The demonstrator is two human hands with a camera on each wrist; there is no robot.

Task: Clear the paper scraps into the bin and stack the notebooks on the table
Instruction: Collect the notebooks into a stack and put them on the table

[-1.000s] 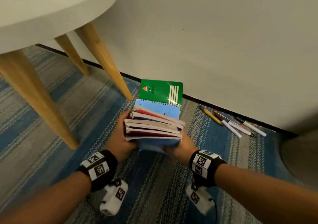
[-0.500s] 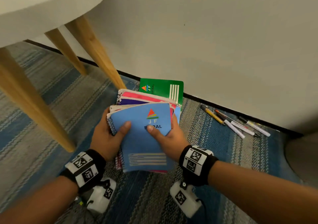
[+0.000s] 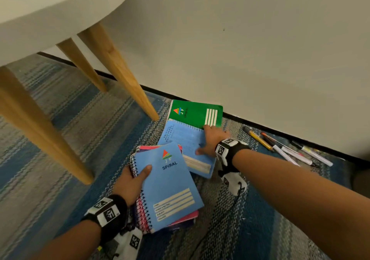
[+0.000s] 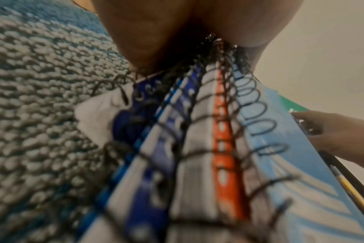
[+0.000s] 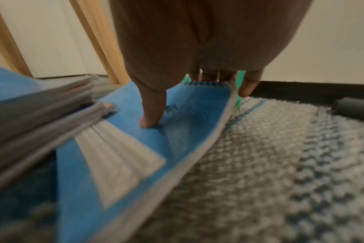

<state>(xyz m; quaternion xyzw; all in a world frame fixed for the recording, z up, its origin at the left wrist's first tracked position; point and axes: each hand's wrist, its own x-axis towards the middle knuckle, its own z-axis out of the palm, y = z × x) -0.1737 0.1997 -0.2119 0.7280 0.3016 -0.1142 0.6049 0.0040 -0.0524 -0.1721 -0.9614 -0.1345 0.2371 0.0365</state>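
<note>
My left hand [image 3: 138, 176] grips a stack of spiral notebooks [image 3: 172, 189] by the wire side, thumb on the blue top cover. The left wrist view shows the coils and the blue, white and orange covers of the stack [image 4: 197, 148] close up. My right hand [image 3: 210, 139] is stretched forward onto a light blue notebook [image 3: 180, 137] lying on the rug. Its thumb presses the cover [image 5: 187, 123] and its fingers curl past the far right edge, which bends upward. A green notebook [image 3: 196, 111] lies beneath that one, against the wall. No paper scraps or bin are in view.
Several pens and markers [image 3: 284, 149] lie on the striped rug [image 3: 80, 119] along the black skirting, right of the notebooks. The white round table [image 3: 50, 9] overhangs at upper left on wooden legs [image 3: 124, 75]. A plain wall stands close behind.
Both hands held the stack before. My right hand has let go and reached forward to the light blue notebook on the rug. The stack now stays in my left hand alone.
</note>
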